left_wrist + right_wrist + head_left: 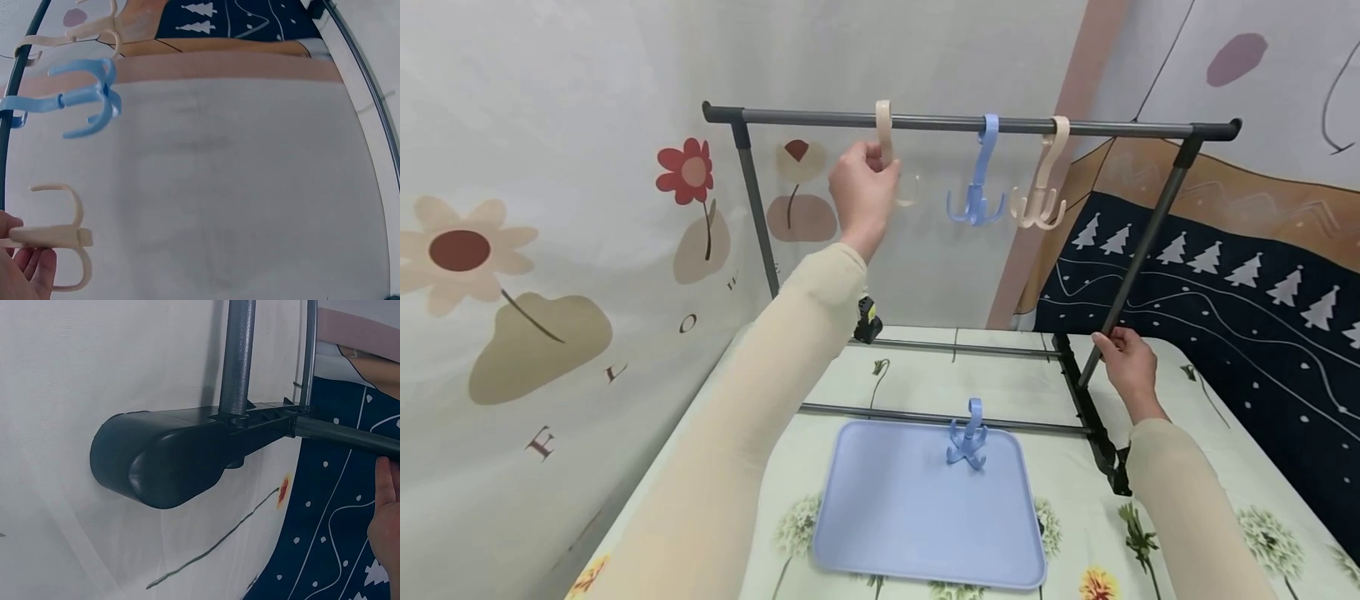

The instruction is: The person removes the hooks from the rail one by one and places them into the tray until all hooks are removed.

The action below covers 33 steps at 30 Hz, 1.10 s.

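Observation:
My left hand (pixel 862 190) pinches the stem of a cream multi-prong hook (pixel 50 236), whose curved top sits over the rack's top bar (pixel 820 119). Low on the right, my right hand (pixel 1127 371) grips the rack's slanted dark upright (pixel 1138 258). To the right along the bar hang a blue hook (pixel 977 179) and another cream hook (pixel 1047 179). One more blue hook (pixel 967 442) lies on the blue tray (pixel 917 517). In the head view my fingers hide part of the held hook; the left wrist view shows its prongs.
The rack's lower bars (pixel 910 413) run behind the tray, joined to a black foot (pixel 1097 433) at the right. A flower-print cloth (pixel 805 467) covers the table. Patterned curtains (pixel 625 75) stand behind and at both sides.

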Each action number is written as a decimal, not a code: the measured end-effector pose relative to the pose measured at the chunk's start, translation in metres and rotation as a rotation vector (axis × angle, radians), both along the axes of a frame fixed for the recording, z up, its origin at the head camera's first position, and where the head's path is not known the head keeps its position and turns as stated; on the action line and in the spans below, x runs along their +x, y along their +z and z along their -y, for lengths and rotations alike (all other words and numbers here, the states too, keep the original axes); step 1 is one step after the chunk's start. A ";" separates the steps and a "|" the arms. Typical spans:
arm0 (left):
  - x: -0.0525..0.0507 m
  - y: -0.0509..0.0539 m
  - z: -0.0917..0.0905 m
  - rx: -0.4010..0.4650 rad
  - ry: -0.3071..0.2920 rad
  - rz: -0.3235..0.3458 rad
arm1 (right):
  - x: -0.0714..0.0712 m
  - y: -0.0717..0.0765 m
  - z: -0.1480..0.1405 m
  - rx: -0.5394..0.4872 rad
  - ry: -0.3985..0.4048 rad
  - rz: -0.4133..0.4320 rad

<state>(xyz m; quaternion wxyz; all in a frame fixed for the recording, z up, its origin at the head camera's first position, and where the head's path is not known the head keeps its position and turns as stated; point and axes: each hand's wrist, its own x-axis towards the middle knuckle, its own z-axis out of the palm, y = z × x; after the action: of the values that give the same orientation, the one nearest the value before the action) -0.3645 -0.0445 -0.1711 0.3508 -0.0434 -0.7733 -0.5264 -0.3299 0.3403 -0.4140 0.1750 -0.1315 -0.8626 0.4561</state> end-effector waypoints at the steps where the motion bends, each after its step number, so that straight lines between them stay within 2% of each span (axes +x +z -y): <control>1: 0.001 0.000 0.003 -0.007 -0.011 0.011 | 0.000 0.000 0.000 0.000 -0.001 0.001; 8: 0.005 -0.006 0.020 -0.100 -0.064 0.073 | 0.000 0.001 0.000 -0.001 0.000 0.002; 13: 0.007 -0.016 0.028 -0.128 -0.123 0.113 | 0.000 0.001 0.000 0.003 0.002 0.003; 17: 0.008 -0.025 0.033 -0.150 -0.145 0.151 | 0.000 0.000 -0.001 0.006 0.000 0.005; 21: 0.012 -0.034 0.038 -0.174 -0.180 0.184 | -0.001 -0.001 -0.001 -0.003 0.004 0.007; 27: 0.012 -0.052 0.047 -0.215 -0.254 0.190 | -0.001 -0.001 -0.001 -0.010 0.005 0.006; 33: 0.011 -0.071 0.055 -0.242 -0.315 0.257 | -0.002 -0.002 -0.001 -0.020 0.002 0.010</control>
<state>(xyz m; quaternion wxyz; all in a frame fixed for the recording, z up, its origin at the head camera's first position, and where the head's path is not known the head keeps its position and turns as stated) -0.3536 -0.0993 -0.2422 0.1553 -0.1376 -0.8527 -0.4794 -0.3320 0.3417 -0.4157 0.1686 -0.1347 -0.8589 0.4644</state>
